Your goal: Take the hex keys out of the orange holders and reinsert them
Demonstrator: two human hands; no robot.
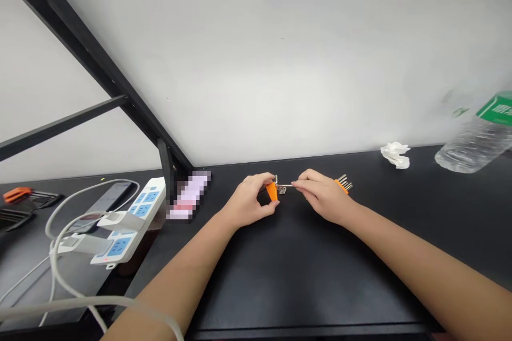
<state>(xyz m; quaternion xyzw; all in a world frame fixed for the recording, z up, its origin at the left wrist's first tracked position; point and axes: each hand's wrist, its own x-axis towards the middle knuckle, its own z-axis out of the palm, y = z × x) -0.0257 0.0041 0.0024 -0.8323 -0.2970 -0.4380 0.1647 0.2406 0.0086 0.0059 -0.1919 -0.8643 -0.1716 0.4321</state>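
Note:
In the head view my left hand (248, 201) is closed around a small orange hex key holder (272, 191), thumb and fingers at its two ends. Several bent metal hex keys (282, 190) show beside the holder's right face. Between thumb and fingertips, my right hand (323, 195) pinches a long thin hex key (287, 185) that reaches left to the holder. Whether its tip sits in the holder is too small to tell. Just beyond the right hand, partly hidden by it, lies a second orange holder (341, 186) with several metal key ends sticking out.
A white power strip (134, 226) with plugs and cables stands at left, near a phone (104, 205). Another orange tool set (18, 195) lies far left. A black frame (167, 167) rises beside a pixelated item (190, 196). Crumpled tissue (396, 155) and a water bottle (476, 141) are right.

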